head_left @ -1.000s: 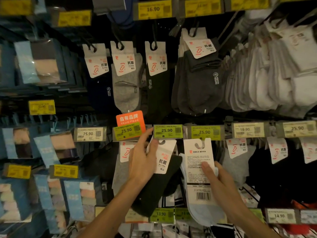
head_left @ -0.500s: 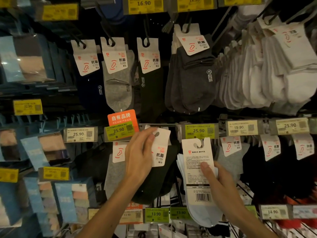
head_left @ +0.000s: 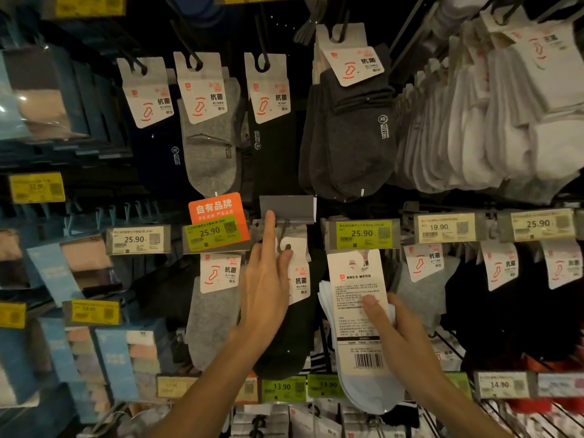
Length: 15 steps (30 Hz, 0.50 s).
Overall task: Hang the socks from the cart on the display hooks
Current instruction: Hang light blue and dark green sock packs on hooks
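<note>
**HEAD VIEW: HAND AND SOCK-PACK POSITIONS AT THE MIDDLE ROW**

Your left hand point(head_left: 265, 289) was raised to the middle row of the display, with its back toward the camera. Its index finger point(head_left: 269, 221) pointed straight up. The fingertip touched the lower left edge of the grey tag holder point(head_left: 287, 207), which stood flipped up above the line of price tags.

Your left thumb point(head_left: 285, 257) pressed on the front of the header card point(head_left: 300, 273) of the dark sock pack point(head_left: 297, 330), right beside the card's hook cut-out. The fingers behind the card were hidden, so the grip read as a thumb pinch on the card. The cut-out sat just below the grey tag holder. You could not tell whether it was on a hook. The pack hung down to the right of your palm, slightly tilted.

Your right hand point(head_left: 401, 339) gripped the white sock pack point(head_left: 366, 390) from its right side. Your right thumb point(head_left: 371, 306) lay across the printed back card point(head_left: 355, 292), and the curled fingers wrapped behind the socks. This pack stood upright, just right of the dark sock pack. Its card top was below the green price tag point(head_left: 363, 233) and apart from it.

A grey sock pack point(head_left: 211, 317) hung to the left of your left hand, under the orange label point(head_left: 216, 207).
</note>
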Available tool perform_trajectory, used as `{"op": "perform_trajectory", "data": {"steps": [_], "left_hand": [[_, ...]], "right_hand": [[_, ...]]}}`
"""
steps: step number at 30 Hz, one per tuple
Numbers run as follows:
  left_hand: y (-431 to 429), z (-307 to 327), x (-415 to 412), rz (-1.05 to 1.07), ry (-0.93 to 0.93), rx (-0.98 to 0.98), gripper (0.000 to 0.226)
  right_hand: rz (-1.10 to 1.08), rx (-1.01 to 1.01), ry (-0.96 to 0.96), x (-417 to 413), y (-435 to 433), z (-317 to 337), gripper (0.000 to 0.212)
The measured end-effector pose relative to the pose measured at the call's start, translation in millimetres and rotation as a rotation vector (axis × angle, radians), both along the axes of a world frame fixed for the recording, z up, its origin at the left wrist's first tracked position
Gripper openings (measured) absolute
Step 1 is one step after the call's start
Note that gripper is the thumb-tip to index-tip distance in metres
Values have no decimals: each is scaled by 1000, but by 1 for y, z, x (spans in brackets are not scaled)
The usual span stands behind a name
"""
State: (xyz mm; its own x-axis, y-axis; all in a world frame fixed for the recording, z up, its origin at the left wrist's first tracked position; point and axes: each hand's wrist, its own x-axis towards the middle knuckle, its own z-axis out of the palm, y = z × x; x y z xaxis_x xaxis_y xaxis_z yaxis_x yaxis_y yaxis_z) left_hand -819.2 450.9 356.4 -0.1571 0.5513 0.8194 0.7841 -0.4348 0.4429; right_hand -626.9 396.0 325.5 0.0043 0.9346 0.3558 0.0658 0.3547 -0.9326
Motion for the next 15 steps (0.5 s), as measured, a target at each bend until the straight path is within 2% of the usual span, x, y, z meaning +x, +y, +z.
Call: {"op": "perform_trajectory", "data": {"steps": [8, 13, 15], "left_hand": [[13, -11, 4, 11, -38, 102, 71], [9, -45, 10, 32, 23, -19, 83], [9, -59, 11, -24, -21, -113, 81]], "right_hand": [[19, 21, 3, 9, 2, 0, 37], [27, 23, 14, 12, 4, -3, 36], [29, 18, 9, 12, 6, -5, 36]]}}
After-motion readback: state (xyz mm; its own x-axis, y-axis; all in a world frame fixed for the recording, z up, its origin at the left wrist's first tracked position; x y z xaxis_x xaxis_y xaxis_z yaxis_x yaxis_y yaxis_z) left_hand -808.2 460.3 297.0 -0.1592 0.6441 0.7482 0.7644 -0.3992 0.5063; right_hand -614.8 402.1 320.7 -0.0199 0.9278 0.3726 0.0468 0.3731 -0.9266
